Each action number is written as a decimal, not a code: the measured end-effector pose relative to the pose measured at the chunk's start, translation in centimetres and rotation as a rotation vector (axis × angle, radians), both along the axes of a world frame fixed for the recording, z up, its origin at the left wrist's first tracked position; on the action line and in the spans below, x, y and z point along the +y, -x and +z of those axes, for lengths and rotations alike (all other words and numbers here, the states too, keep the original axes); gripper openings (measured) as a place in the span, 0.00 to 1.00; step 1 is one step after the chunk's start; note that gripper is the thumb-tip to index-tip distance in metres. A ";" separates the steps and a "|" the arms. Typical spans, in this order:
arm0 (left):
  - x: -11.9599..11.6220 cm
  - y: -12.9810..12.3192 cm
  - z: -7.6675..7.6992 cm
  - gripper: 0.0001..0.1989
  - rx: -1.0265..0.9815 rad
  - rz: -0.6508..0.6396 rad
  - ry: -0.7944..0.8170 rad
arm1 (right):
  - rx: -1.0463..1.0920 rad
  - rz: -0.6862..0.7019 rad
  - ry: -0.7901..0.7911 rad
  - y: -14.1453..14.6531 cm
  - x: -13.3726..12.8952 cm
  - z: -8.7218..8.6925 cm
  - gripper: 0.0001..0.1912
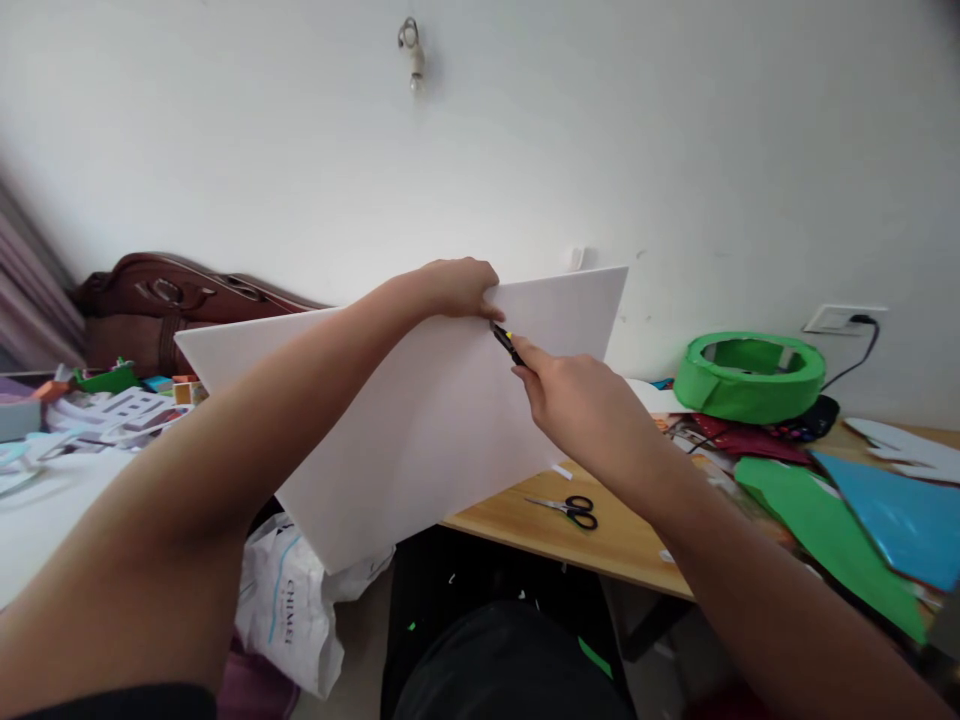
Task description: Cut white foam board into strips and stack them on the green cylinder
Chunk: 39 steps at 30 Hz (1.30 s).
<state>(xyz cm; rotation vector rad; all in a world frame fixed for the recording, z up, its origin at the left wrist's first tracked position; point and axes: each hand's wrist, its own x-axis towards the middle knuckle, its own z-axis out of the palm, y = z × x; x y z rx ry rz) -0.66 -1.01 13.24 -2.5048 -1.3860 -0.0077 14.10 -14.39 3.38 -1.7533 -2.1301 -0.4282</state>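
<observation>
Holding is done by left hand (465,288), closed over top edge of tilted white board (405,430) near table (622,538); cutter (510,347) is gripped in closed right hand (581,395). Left thumb (491,312) could be nicked (blade tip (494,326) sits close) if board flexed.

White board (420,430) tilted up, black-and-yellow knife (509,344) at its face

The white board is large, flat, thin and straight-edged, standing aslant with its lower right part over the wooden table (622,545). The left hand (466,288) grips its top edge. The slim knife, held in the right hand (574,395), points up and leftward, its tip close below the left hand's fingers.
</observation>
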 end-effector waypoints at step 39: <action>1.1 -0.1 0.0 0.27 -0.069 0.045 0.057 | 0.012 -0.027 0.072 -0.2 0.3 -4.1 0.27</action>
